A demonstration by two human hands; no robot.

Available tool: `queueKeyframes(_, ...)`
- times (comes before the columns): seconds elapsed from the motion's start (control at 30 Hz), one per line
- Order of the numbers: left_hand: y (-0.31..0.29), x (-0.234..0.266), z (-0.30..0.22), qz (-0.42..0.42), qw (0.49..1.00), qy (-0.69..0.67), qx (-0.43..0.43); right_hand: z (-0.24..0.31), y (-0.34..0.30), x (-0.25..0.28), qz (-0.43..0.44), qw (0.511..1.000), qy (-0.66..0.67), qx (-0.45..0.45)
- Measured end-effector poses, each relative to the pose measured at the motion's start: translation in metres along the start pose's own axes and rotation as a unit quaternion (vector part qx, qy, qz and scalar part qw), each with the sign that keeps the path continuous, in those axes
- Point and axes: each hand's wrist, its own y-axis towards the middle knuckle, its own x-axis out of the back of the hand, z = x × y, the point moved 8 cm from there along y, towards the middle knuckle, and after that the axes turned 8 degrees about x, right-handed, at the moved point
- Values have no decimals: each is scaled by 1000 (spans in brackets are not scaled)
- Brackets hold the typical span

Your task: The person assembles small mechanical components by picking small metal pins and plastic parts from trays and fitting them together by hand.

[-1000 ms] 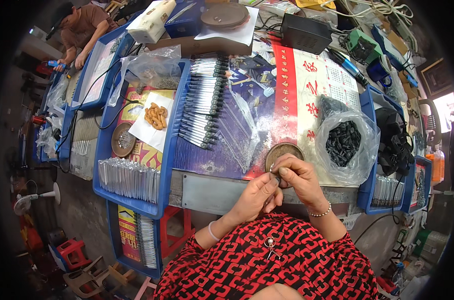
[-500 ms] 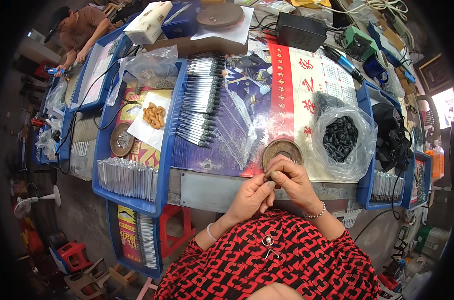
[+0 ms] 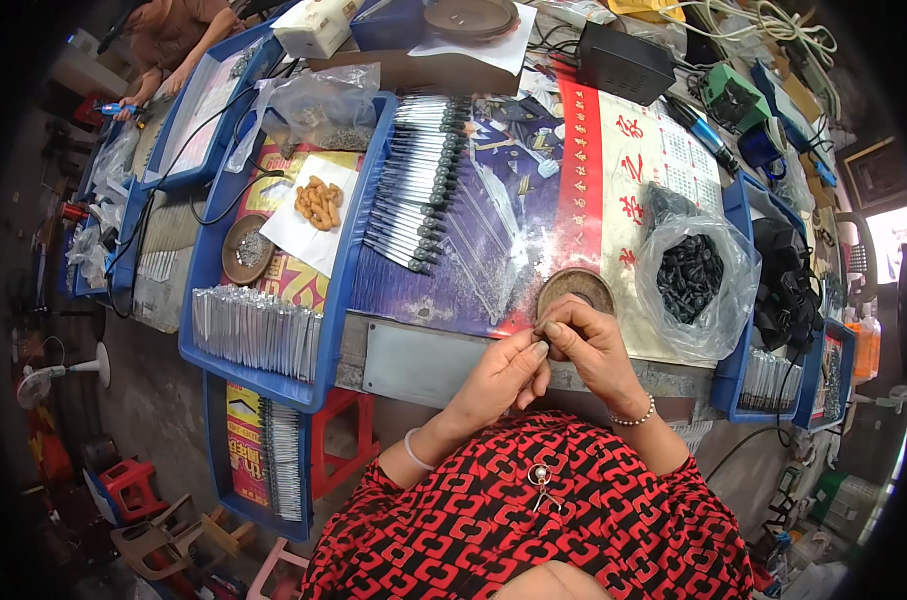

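Observation:
My left hand point(image 3: 502, 378) and my right hand point(image 3: 596, 352) meet at the table's front edge, fingertips pinched together. Whatever lies between them is too small and covered to make out. Just beyond my fingers is a shallow round brown dish point(image 3: 586, 284), partly hidden by my right hand. To the right, a clear plastic bag point(image 3: 739, 300) stands open, full of small glossy black pieces point(image 3: 690, 277). Left of centre, slim metal rods with dark ends point(image 3: 421, 190) lie side by side in a long row on the printed table cover point(image 3: 504, 215).
At left, a blue tray point(image 3: 331, 345) holds upright silver strips point(image 3: 254, 328), a small bowl point(image 3: 247, 250) of metal bits and orange-brown pieces point(image 3: 319, 203) on white paper. Another blue tray point(image 3: 736, 395) stands at right. A black box point(image 3: 626, 62) sits farther back. A co-worker point(image 3: 179, 40) is at far left.
The view has turned a little, so the table things appear shifted. My two hands stay pinched together in front of the dish, with only slight finger movement.

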Motion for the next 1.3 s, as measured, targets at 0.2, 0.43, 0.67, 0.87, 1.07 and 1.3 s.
queueKeyframes(0.2,-7,13,0,-23,996,-86,-1,4,15,-11,72,988,-137,19)
queueKeyframes(0.43,-15,28,0,-20,999,-22,22,24,25,-34,125,968,-210,52)
queueKeyframes(0.67,-24,28,-3,41,998,17,35,65,16,-72,278,839,-428,187)
queueKeyframes(0.87,-34,28,-1,109,989,41,89,51,-3,-96,408,723,-500,245)
queueKeyframes(1.07,-39,44,-10,94,990,99,20,51,6,-104,429,704,-495,273)
queueKeyframes(1.3,-77,121,-53,-172,952,4,-255,56,82,-70,263,831,-461,166)
